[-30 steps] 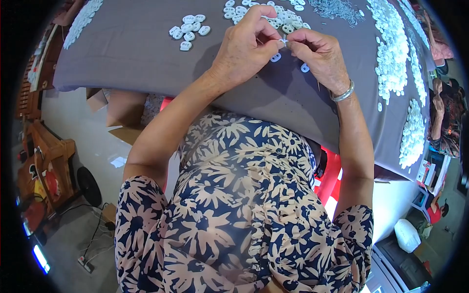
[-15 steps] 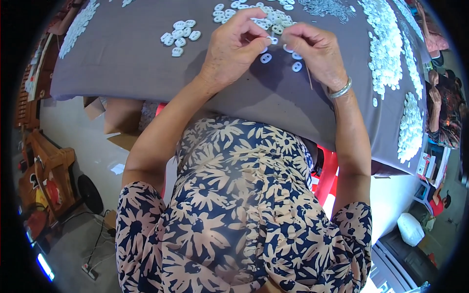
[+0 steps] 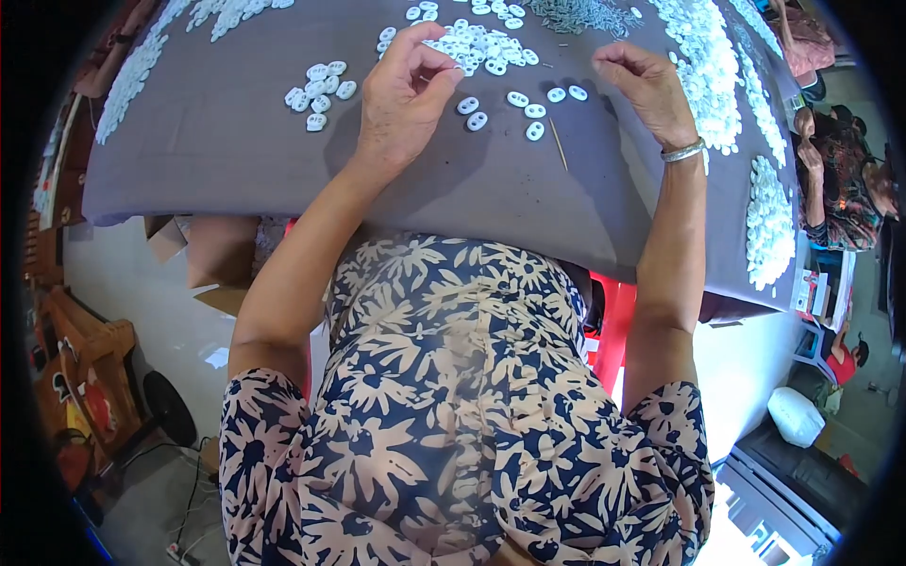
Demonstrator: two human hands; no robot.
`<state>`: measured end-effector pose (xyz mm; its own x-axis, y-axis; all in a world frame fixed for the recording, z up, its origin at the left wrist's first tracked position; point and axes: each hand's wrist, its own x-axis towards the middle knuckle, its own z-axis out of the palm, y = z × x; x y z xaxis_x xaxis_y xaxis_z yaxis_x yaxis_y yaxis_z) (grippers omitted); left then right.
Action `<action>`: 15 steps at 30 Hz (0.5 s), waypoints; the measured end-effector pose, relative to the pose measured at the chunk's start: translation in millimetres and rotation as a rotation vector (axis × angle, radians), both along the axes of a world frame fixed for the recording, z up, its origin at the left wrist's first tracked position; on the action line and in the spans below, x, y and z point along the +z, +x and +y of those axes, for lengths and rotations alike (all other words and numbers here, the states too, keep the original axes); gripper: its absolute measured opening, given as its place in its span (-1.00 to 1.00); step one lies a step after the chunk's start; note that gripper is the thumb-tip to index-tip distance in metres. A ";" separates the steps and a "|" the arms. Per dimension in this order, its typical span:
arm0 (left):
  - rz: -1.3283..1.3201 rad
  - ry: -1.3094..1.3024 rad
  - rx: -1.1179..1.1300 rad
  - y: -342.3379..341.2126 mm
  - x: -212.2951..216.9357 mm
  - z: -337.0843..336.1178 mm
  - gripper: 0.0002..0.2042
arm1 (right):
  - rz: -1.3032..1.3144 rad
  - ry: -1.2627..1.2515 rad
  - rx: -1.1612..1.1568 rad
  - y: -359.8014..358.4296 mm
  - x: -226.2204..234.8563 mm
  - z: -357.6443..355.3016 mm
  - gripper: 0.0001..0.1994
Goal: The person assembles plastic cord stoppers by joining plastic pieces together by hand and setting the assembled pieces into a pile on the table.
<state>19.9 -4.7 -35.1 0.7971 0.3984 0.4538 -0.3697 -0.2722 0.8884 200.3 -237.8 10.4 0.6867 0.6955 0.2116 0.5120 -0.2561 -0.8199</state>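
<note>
My left hand is closed in a pinch, with the edge of a small white oval piece just showing at its fingertips. To the right, my right hand is raised over the table, thumb and forefinger pressed together; whatever they hold is too small to make out. Between the hands lie several loose white ovals with two dark holes, like two-hole buttons. A thin wooden stick rests beside them. Just beyond is a heap of the same white ovals, and a smaller cluster sits left of my left hand.
A pile of tiny grey metal pins lies at the far side of the grey tablecloth. Large heaps of white pieces run along the right, more at the far left. Another person sits beyond the right edge.
My hands have moved apart, the right one going right, away from the left. The loose ovals and stick beneath them now show. The view has shifted slightly.
</note>
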 end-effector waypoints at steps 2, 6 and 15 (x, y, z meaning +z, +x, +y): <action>-0.018 -0.003 0.011 0.6 -1.0 1.0 -0.66 | -0.015 -0.083 0.047 2.6 -5.7 0.7 -0.86; -0.028 -0.001 0.050 0.9 -3.3 2.3 -0.66 | -0.023 -0.119 0.044 -3.0 -7.4 4.4 -0.86; -0.004 0.070 0.045 1.4 -2.2 1.3 -0.65 | -0.075 -0.118 0.095 -27.6 -14.2 9.9 -0.90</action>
<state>21.2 -3.4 -37.4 0.7771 0.4008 0.4852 -0.3597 -0.3498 0.8650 172.8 -228.0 -3.7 0.6022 0.7796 0.1724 0.5970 -0.2963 -0.7456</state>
